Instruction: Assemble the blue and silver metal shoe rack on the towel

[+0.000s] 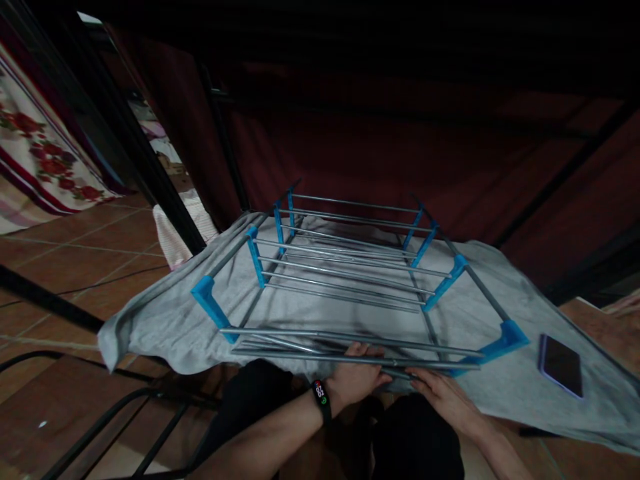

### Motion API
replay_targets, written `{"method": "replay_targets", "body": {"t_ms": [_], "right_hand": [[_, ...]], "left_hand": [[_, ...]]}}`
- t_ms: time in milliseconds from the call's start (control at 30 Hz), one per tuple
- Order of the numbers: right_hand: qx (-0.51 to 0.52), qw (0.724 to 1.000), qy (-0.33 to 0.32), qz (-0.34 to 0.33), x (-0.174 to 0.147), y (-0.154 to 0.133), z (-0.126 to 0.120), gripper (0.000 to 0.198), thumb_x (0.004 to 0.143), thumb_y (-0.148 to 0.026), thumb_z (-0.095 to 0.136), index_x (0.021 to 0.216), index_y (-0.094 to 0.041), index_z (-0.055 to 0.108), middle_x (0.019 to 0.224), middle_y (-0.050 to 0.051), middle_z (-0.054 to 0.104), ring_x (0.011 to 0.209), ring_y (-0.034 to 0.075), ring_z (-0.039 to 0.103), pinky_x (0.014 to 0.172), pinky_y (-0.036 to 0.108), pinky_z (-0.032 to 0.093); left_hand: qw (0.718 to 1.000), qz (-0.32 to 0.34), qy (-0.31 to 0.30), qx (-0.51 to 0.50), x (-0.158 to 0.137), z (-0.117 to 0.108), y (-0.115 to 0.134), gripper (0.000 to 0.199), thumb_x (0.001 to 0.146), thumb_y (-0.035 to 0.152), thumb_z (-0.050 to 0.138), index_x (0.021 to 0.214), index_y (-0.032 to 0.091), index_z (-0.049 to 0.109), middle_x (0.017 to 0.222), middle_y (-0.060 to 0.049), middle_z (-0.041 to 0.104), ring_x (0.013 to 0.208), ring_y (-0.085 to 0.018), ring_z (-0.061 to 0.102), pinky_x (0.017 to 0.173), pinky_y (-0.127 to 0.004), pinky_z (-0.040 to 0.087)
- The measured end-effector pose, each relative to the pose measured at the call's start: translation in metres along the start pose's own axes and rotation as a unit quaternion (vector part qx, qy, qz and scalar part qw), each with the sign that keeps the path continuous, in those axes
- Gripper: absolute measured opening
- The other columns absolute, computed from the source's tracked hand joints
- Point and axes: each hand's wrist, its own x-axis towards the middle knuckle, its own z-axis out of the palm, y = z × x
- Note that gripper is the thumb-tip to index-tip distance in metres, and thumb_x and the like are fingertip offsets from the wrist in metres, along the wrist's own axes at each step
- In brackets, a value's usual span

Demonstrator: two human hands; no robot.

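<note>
Wristband (322, 400), lit digits (319, 390), not clearly legible

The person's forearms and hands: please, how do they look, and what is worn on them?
The left hand and right hand are ungloved, and the forearms show no sleeves. A black fitness band, its lit screen showing white digits, circles the left wrist; the right wrist shows none.

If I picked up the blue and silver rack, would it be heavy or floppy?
The rack would probably feel light for its size: it's mostly thin metal bars with big gaps. Those bars look straight, so they're likely stiff. The front bars by the left hand lie at different angles, so some might shift.
</note>
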Motion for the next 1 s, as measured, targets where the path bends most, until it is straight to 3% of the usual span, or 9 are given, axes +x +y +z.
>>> {"method": "replay_targets", "body": {"t_ms": [267,367,467,567,700,767,833,900,1000], "right_hand": [[-0.049,0.992,0.104,-0.047,0.032,0.016,0.007,0.036,0.095,-0.039,0.040,0.107,-0.023,0.070,0.108,0.008,0.073,0.100,0.026,0.069,0.091,0.042,0.053],[-0.057,0.990,0.124,-0.043,0.047,0.025,0.019,0.035,0.094,-0.035,0.039,0.096,-0.022,0.072,0.104,0.010,0.073,0.100,0.028,0.068,0.092,0.043,0.052],[-0.031,0.986,0.153,-0.054,0.064,0.032,0.026,0.034,0.089,-0.028,0.041,0.099,-0.021,0.072,0.111,0.010,0.071,0.106,0.027,0.066,0.096,0.044,0.052],[-0.005,0.990,0.132,-0.058,0.079,0.037,0.030,0.036,0.085,-0.022,0.040,0.102,-0.022,0.072,0.106,0.009,0.072,0.101,0.025,0.067,0.096,0.045,0.053],[-0.017,0.986,0.145,-0.082,0.085,0.039,0.038,0.037,0.087,-0.025,0.042,0.114,-0.022,0.067,0.116,0.009,0.068,0.110,0.025,0.062,0.103,0.047,0.048],[-0.037,0.979,0.177,-0.097,0.079,0.036,0.043,0.038,0.089,-0.030,0.045,0.123,-0.022,0.062,0.128,0.010,0.061,0.121,0.027,0.056,0.106,0.050,0.045],[-0.050,0.974,0.195,-0.106,0.069,0.031,0.047,0.043,0.092,-0.036,0.047,0.132,-0.021,0.055,0.136,0.012,0.055,0.129,0.029,0.049,0.109,0.051,0.042],[-0.058,0.973,0.201,-0.101,0.057,0.023,0.049,0.048,0.094,-0.041,0.045,0.136,-0.020,0.050,0.140,0.014,0.051,0.133,0.030,0.045,0.109,0.053,0.041],[-0.065,0.971,0.221,-0.067,0.039,0.004,0.051,0.049,0.095,-0.045,0.042,0.134,-0.017,0.050,0.143,0.016,0.047,0.134,0.032,0.044,0.109,0.054,0.041]], "left_hand": [[0.999,0.038,0.003,0.009,0.003,-0.014,-0.032,0.027,0.098,0.024,0.043,0.115,0.020,0.063,0.107,-0.006,0.069,0.100,-0.021,0.062,0.099,-0.039,0.040],[0.999,0.046,0.009,0.027,0.004,-0.007,-0.038,0.030,0.094,0.018,0.046,0.121,0.018,0.059,0.120,-0.009,0.064,0.110,-0.023,0.059,0.101,-0.040,0.040],[0.999,0.043,0.022,0.000,-0.004,0.002,-0.038,0.038,0.094,0.016,0.043,0.131,0.020,0.052,0.141,-0.008,0.052,0.130,-0.021,0.048,0.114,-0.039,0.030],[0.998,0.004,0.024,-0.049,-0.016,0.006,-0.035,0.046,0.094,0.015,0.041,0.140,0.018,0.042,0.151,-0.010,0.041,0.142,-0.022,0.034,0.120,-0.041,0.020],[0.967,-0.095,0.028,-0.235,-0.030,0.001,-0.026,0.056,0.091,0.018,0.050,0.145,0.017,0.037,0.149,-0.014,0.043,0.139,-0.025,0.038,0.117,-0.043,0.029],[0.918,-0.160,0.067,-0.356,-0.034,-0.002,-0.018,0.059,0.087,0.021,0.056,0.144,0.019,0.041,0.145,-0.013,0.048,0.137,-0.027,0.041,0.116,-0.046,0.030],[0.836,-0.225,0.134,-0.481,-0.036,-0.006,-0.008,0.057,0.084,0.023,0.062,0.139,0.022,0.049,0.139,-0.012,0.054,0.134,-0.028,0.044,0.116,-0.047,0.029],[0.706,-0.272,0.186,-0.627,-0.037,-0.013,0.003,0.053,0.080,0.028,0.069,0.132,0.023,0.056,0.132,-0.011,0.059,0.127,-0.028,0.050,0.112,-0.047,0.034],[0.468,-0.296,0.211,-0.805,-0.034,-0.025,0.014,0.052,0.077,0.034,0.075,0.126,0.024,0.061,0.124,-0.009,0.062,0.114,-0.026,0.059,0.096,-0.040,0.047]]}}
